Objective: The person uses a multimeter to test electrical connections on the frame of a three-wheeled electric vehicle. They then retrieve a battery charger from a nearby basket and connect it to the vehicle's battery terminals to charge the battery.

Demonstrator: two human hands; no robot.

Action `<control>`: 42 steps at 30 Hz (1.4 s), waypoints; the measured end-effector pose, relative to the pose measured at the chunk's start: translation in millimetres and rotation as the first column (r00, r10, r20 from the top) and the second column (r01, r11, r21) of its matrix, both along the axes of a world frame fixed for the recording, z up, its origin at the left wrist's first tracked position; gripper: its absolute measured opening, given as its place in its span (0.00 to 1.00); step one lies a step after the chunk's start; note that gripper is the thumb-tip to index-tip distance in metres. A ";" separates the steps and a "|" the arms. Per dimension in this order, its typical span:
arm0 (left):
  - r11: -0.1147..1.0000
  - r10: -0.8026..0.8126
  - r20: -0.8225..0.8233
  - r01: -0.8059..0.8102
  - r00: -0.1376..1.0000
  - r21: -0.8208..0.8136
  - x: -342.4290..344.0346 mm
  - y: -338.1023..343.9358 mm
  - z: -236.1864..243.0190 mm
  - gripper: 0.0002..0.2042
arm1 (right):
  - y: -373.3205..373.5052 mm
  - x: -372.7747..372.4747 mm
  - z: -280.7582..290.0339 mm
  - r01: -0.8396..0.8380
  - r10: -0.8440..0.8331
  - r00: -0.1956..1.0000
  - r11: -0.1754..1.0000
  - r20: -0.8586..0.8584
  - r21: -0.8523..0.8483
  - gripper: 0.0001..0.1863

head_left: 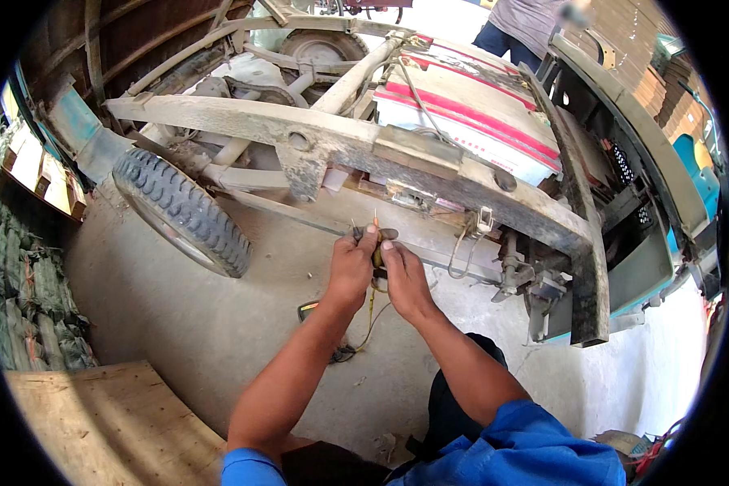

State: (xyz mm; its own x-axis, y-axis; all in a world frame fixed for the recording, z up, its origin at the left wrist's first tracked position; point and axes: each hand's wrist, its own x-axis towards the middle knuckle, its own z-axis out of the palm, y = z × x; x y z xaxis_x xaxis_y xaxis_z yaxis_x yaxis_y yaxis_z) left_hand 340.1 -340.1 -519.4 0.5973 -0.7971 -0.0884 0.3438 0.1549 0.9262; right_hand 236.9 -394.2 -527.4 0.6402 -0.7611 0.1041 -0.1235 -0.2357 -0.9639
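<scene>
Both my hands meet just below the dirty metal cross beam (356, 146) of a stripped small vehicle frame. My left hand (351, 269) pinches a thin bundle of wires (376, 223) whose bare ends stick up above my fingers. My right hand (405, 279) grips the same bundle right beside it, fingertips touching the left hand. A yellow wire (370, 317) hangs down from my hands to the concrete floor. What lies between my palms is hidden.
A black tyre (182, 212) stands left of my hands. A white and red box (470, 109) sits on the frame behind the beam. Another person (526, 28) stands at the top. A wooden board (105, 425) lies at lower left, stacked sacks (32, 300) at far left.
</scene>
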 end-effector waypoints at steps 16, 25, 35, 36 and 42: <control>0.992 0.121 -0.109 -0.124 0.987 -0.022 2.2 2.6 -3.4 0.15 | -45.5 20.3 4.6 -0.150 -0.163 0.658 0.929 0.735 0.340 0.28; 0.997 0.070 -0.073 -0.071 0.995 -0.023 -1.5 3.1 -4.4 0.14 | -55.4 18.1 -4.6 -0.201 -0.141 0.626 0.921 0.767 0.333 0.30; 0.997 -0.039 0.024 0.040 0.999 -0.067 -10.8 -4.2 1.9 0.14 | -38.9 13.9 -1.2 -0.179 -0.133 0.728 0.910 0.672 0.373 0.31; 0.996 -0.036 0.038 0.040 0.999 -0.085 -11.6 -6.3 1.2 0.14 | -28.5 14.2 2.5 -0.102 -0.161 0.743 0.932 0.650 0.347 0.28; 0.996 -0.050 0.139 0.060 0.989 -0.073 -15.2 -15.0 -2.5 0.14 | -14.5 1.3 -13.5 0.003 -0.161 0.860 0.950 0.484 0.311 0.16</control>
State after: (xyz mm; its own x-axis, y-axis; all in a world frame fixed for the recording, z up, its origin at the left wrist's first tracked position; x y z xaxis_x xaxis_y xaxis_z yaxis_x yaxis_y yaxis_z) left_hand 324.8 -355.1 -521.9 0.5547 -0.8304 0.0534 0.2248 0.2113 0.9512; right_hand 238.2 -408.8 -540.9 0.4952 -0.8543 0.1581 0.3846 0.0523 -0.9216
